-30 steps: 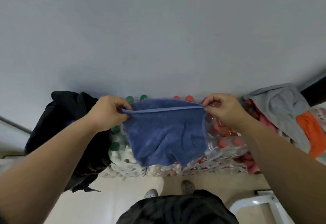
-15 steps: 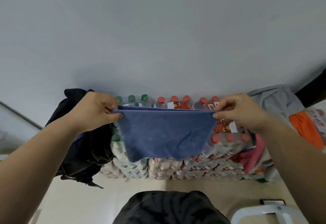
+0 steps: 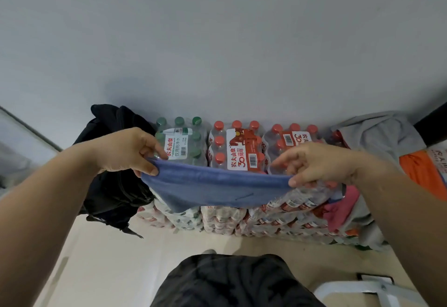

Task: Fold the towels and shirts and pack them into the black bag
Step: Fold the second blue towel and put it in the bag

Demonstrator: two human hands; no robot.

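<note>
A blue towel (image 3: 212, 189) hangs stretched between my two hands, low over the stacked bottle packs. My left hand (image 3: 131, 153) pinches its left corner between thumb and fingers. My right hand (image 3: 319, 165) pinches the right corner the same way. The black bag (image 3: 113, 185) slumps at the left end of the stack, just behind my left hand. A grey shirt (image 3: 382, 135), an orange garment (image 3: 420, 173) and a pink cloth (image 3: 338, 210) lie heaped at the right end.
Shrink-wrapped packs of water bottles (image 3: 242, 151) with green and red caps are stacked against the grey wall. Beige floor lies below. A white frame (image 3: 362, 292) sits at the bottom right. My dark clothing fills the bottom centre.
The towel has come down from chest height toward the bottle packs and now hangs shorter and flatter. Both hands moved down and apart while keeping their corners.
</note>
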